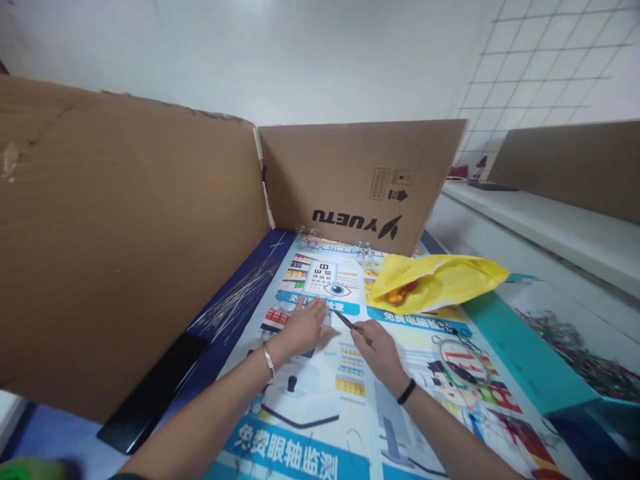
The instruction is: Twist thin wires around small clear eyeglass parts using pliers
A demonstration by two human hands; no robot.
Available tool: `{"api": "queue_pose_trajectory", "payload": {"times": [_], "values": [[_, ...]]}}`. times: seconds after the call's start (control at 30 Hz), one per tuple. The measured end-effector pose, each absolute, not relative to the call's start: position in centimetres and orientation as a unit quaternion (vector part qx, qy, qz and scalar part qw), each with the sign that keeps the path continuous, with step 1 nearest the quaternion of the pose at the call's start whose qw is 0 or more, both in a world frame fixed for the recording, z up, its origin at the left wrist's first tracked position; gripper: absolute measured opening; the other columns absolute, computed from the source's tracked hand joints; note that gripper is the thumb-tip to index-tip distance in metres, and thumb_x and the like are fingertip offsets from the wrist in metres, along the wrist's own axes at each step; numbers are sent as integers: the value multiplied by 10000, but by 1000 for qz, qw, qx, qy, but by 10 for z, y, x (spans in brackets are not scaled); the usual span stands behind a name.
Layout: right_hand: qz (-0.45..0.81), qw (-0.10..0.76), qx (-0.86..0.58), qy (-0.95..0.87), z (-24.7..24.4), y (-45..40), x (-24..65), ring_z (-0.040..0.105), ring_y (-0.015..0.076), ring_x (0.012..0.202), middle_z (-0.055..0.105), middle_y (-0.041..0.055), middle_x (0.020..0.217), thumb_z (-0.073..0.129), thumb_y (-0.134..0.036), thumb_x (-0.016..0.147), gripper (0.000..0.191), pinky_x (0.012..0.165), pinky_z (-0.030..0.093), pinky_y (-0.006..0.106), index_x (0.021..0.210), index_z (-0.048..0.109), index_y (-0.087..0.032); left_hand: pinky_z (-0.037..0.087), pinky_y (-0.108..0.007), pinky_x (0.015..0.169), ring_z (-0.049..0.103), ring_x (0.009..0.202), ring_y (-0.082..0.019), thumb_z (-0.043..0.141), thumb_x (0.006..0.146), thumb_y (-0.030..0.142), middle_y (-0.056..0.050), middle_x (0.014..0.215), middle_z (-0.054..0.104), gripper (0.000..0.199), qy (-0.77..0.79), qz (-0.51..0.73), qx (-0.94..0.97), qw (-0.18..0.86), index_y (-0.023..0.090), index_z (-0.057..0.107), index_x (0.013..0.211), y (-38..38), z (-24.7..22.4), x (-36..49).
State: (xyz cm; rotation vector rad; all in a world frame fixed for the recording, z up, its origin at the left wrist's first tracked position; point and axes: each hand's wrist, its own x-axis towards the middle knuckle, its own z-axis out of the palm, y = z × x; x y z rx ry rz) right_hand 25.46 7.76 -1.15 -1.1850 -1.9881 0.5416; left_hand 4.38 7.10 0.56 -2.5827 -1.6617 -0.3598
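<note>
My left hand [304, 325] rests palm down on the printed sheet [310, 393], fingers spread, with a bangle on its wrist. No held object shows under it. To its right, my right hand [377, 350] is closed around a slim tool [344, 319] with a dark, pointed tip. The tip points up and left, toward my left hand's fingertips. Whether the tool has one blade or two jaws cannot be made out, and its handle is mostly hidden in my fingers. The sheet shows an eye chart and large printed characters.
Thin silvery wires [240, 293] and a black slab-like object [155, 393] lie at left beside a cardboard wall [125, 233]. Another cardboard panel [350, 167] stands behind. On the right are a yellow bag [450, 277], a wire coil [464, 341] and a teal box [540, 360] with tangled wires.
</note>
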Motion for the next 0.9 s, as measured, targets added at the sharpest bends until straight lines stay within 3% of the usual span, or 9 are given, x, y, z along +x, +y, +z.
{"api": "queue_pose_trajectory", "payload": {"times": [0.27,0.37,0.43,0.5,0.57,0.7,0.9], "values": [[216,389,-441,-779,-13,80,258,572,190,850,622,65,896,458,-365,843,244,785,449,318,935,604,-192,112,-473,1086,225,1333,-289,277,847,607,-157,1413,348,710,-505,-97,-856,-51,114,335,1354,15,8,58],[215,384,-439,-783,-13,80,258,578,190,844,622,65,890,461,-369,840,249,781,452,314,934,606,-189,141,-437,1086,226,1334,-268,350,857,548,-134,1430,324,654,-452,-107,-882,-83,142,307,1368,-19,24,59],[217,382,-442,-782,-12,80,258,580,188,839,621,64,889,462,-376,838,254,772,455,307,923,608,-186,182,-414,1073,334,1280,-226,401,875,444,-79,1365,435,523,-440,-138,-883,-93,215,345,1342,-30,34,54],[220,377,-448,-780,-10,79,258,582,187,836,620,63,892,461,-389,837,263,758,460,302,917,610,-188,246,-402,1031,479,1140,-193,406,888,243,-31,1194,582,333,-497,-173,-847,-72,266,489,1209,-30,39,38],[224,368,-452,-781,-9,78,257,583,187,832,619,60,892,462,-402,835,269,743,463,300,909,612,-192,343,-377,921,552,979,-201,400,862,142,-58,1004,646,266,-575,-172,-800,-25,213,593,1032,-19,38,14],[228,361,-451,-784,-11,79,257,587,189,824,619,57,880,468,-411,828,271,737,466,305,902,615,-195,364,-347,841,522,1006,-215,410,850,130,-73,1071,604,262,-726,-104,-677,59,199,574,1042,10,27,-39],[225,349,-446,-793,-14,80,257,581,188,823,617,56,879,476,-398,825,254,766,459,318,905,615,-201,348,-376,821,554,905,-238,333,868,115,-108,893,625,276,-749,-69,-654,85,159,605,871,27,14,-68]]}}
